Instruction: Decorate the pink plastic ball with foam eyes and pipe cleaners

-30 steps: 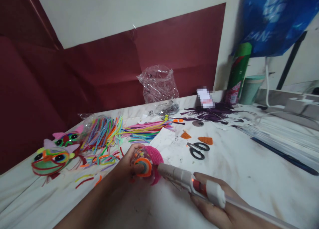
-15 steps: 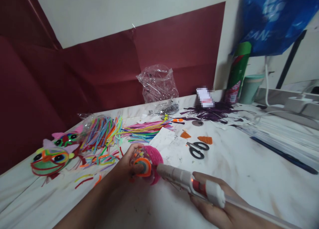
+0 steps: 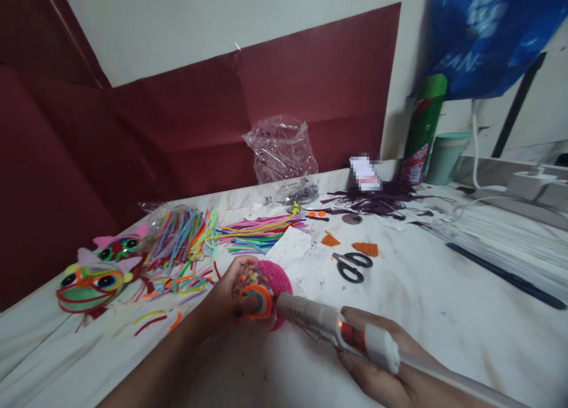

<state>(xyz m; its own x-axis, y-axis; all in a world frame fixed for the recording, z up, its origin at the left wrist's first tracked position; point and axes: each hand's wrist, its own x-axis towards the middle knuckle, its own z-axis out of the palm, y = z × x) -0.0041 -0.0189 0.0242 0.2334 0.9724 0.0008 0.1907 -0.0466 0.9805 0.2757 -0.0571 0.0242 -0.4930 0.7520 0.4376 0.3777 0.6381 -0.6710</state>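
Note:
My left hand (image 3: 227, 295) is closed around a round craft piece (image 3: 280, 278) with a bright pink rim and a clear part filled with coloured bits. Under my thumb, an orange, cream and blue arch shape (image 3: 265, 301) shows on its front. My right hand (image 3: 377, 366) grips a white hot glue gun (image 3: 315, 316), its small light glowing orange. The gun's nozzle points left at the pink craft piece, right at its edge; whether the tip touches is hidden. A clear glue stick or cord trails from the gun's back.
Scissors (image 3: 350, 267) and orange pieces (image 3: 364, 249) lie beyond the gun. Pipe cleaners (image 3: 181, 236) spread at the left, beside two finished-looking face crafts (image 3: 91, 287). Purple yarn (image 3: 377, 200), a green can (image 3: 423, 130), a cup (image 3: 448, 156) and clear glue sticks (image 3: 501, 236) stand or lie at right.
The glue gun has shifted very slightly left and down against the pink craft piece. The craft piece has turned a little in my left hand. Other things stay put.

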